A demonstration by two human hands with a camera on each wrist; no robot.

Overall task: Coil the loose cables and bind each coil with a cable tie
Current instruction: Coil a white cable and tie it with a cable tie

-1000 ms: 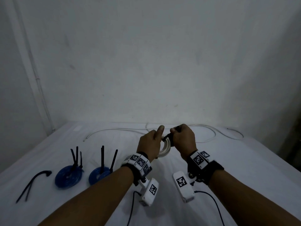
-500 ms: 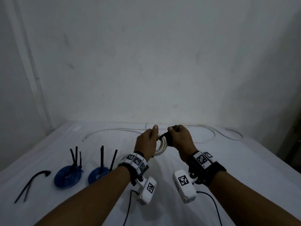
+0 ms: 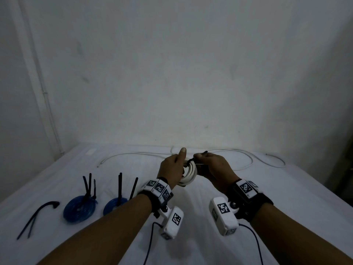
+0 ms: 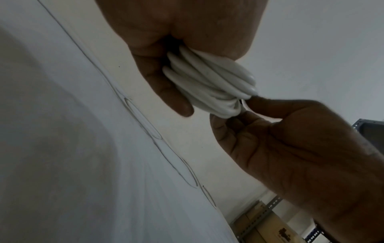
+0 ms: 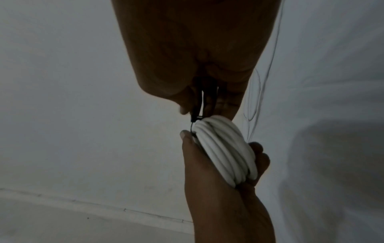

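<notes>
Now your left hand (image 3: 172, 169) is gripping the white coil (image 3: 190, 172) on edge, while your right hand (image 3: 212, 165) is pinching the black tie (image 5: 197, 105); no readable writing.

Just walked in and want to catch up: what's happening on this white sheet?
A person's left hand grips a coiled white cable while the right hand pinches a black cable tie looped around it. Two tied blue cable coils lie on the left beside spare black ties; a loose white cable lies behind.
</notes>
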